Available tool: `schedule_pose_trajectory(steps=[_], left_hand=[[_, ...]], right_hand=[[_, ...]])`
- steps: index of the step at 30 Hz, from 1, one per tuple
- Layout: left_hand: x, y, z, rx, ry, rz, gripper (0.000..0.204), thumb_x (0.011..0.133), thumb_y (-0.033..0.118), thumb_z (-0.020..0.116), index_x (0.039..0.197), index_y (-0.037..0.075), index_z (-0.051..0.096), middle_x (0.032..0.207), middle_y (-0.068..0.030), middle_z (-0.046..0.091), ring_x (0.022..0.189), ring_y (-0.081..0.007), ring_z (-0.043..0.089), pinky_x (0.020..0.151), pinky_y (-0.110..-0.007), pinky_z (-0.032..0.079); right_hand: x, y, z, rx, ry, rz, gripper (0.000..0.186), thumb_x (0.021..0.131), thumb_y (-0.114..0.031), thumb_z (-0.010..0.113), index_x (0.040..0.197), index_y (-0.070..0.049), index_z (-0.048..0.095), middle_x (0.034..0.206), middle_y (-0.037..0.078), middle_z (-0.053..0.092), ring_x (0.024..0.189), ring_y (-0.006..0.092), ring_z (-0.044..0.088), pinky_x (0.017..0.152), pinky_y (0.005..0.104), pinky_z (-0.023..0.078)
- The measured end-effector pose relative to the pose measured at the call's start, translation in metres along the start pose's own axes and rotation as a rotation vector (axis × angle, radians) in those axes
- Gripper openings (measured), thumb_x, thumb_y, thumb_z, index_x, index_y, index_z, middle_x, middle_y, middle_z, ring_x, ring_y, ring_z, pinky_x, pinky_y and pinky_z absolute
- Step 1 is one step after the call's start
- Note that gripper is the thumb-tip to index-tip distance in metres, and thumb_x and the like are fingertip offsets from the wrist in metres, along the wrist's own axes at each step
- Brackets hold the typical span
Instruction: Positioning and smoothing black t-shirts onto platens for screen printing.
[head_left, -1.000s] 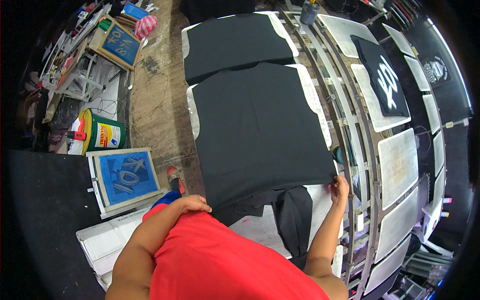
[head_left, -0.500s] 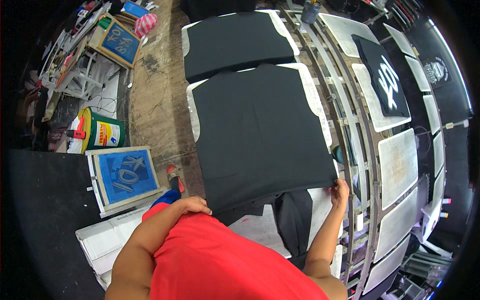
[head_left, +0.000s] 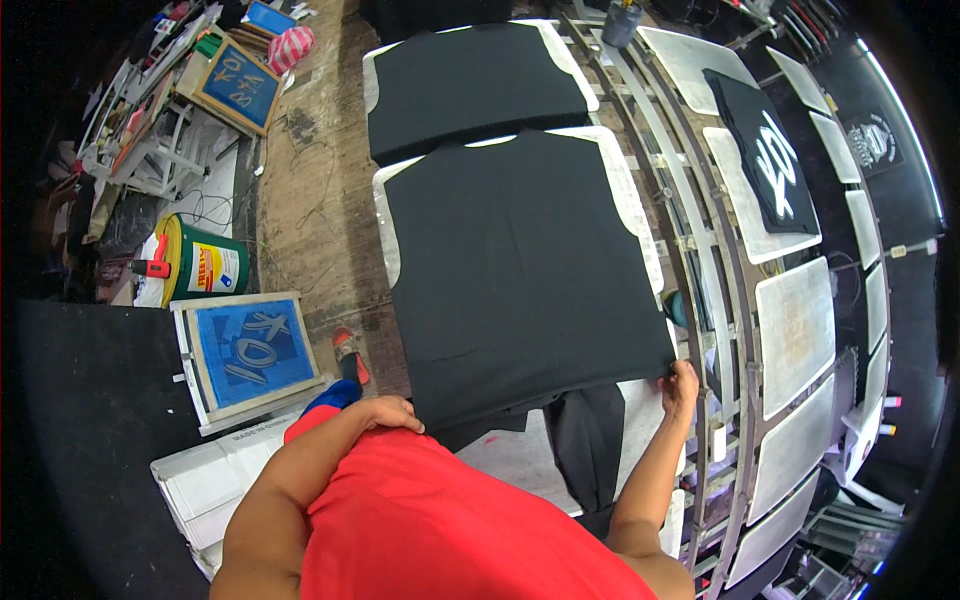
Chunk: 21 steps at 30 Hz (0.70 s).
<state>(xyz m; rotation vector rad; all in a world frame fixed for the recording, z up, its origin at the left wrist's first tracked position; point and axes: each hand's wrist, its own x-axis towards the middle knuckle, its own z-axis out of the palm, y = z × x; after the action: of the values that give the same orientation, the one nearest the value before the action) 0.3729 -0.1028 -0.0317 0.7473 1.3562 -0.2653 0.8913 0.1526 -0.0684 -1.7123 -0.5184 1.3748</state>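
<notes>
A black shirt panel (head_left: 520, 270) lies spread over a white board (head_left: 391, 245), whose pale edges show at both sides of its upper part. My left hand (head_left: 390, 411) is closed at the panel's near left corner, with its fingertips partly hidden. At the near right corner, my right hand (head_left: 681, 388) pinches the cloth between thumb and fingers. The near edge stretches between my two hands. Below it, more black cloth (head_left: 588, 440) hangs across another pale board (head_left: 525, 455).
Farther off, a second black panel (head_left: 480, 85) covers its board. Metal rails (head_left: 700, 230) run along the right, with pale boards (head_left: 797, 330) beyond. Left stand a blue printing screen (head_left: 255, 345), a green bucket (head_left: 215, 268), a white box (head_left: 220, 475) and a cluttered rack (head_left: 165, 150).
</notes>
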Motion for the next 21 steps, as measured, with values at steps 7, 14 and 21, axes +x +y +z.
schedule_pose_trajectory(steps=[7,14,21], left_hand=[[0.0063,-0.001,-0.0002,0.014,-0.014,-0.055,0.045,0.075,0.038,0.075,0.102,0.003,0.071,0.106,-0.0132,0.067,0.1,-0.0245,0.061,0.086,-0.038,0.047],[0.0056,-0.0044,0.001,0.068,0.01,-0.008,0.051,0.077,0.049,0.071,0.097,0.002,0.07,0.1,-0.0141,0.065,0.094,-0.0257,0.058,0.078,-0.039,0.045],[-0.0014,0.003,-0.0007,0.089,0.012,-0.01,0.053,0.077,0.049,0.071,0.099,0.001,0.069,0.103,-0.0146,0.065,0.096,-0.026,0.058,0.08,-0.039,0.045]], right_hand=[[0.0061,0.0056,-0.0093,0.031,-0.035,-0.009,0.008,0.083,-0.009,0.058,0.076,-0.01,0.055,0.06,-0.002,0.045,0.045,0.0099,0.043,0.041,0.0258,0.045],[0.0021,0.0039,-0.0046,0.037,-0.018,0.004,0.008,0.083,-0.01,0.059,0.076,-0.01,0.054,0.061,-0.002,0.045,0.047,0.01,0.043,0.041,0.0265,0.043],[-0.0032,-0.0004,-0.0027,0.041,-0.008,0.01,0.009,0.083,-0.008,0.059,0.075,-0.01,0.054,0.061,-0.002,0.046,0.045,0.0105,0.042,0.041,0.0263,0.043]])
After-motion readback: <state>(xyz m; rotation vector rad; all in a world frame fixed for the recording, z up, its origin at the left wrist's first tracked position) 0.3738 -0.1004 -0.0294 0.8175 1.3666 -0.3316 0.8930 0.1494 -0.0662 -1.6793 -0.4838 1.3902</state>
